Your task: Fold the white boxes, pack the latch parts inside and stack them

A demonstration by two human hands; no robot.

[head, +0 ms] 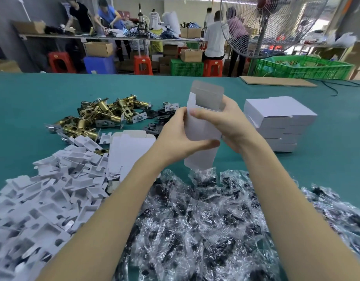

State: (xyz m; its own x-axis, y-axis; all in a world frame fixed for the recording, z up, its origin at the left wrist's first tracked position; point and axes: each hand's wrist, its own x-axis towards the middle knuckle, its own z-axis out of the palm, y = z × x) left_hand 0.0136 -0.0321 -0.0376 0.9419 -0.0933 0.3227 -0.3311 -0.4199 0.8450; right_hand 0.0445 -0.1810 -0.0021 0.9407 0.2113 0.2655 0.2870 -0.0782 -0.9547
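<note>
Left hand (pixel 176 136), right hand (pixel 228 122) gripping upright white box (pixel 203 126), top flap seemingly open

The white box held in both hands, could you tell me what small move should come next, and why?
Probably reach for a brass latch from the pile and slip it in: the white box is erected, its top flap open, gripped by left hand and right hand.

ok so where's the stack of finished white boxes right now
In the head view, the stack of white boxes sits on the green table at the person's right, just beyond the right hand, which with the left hand holds an unfinished box.
</note>
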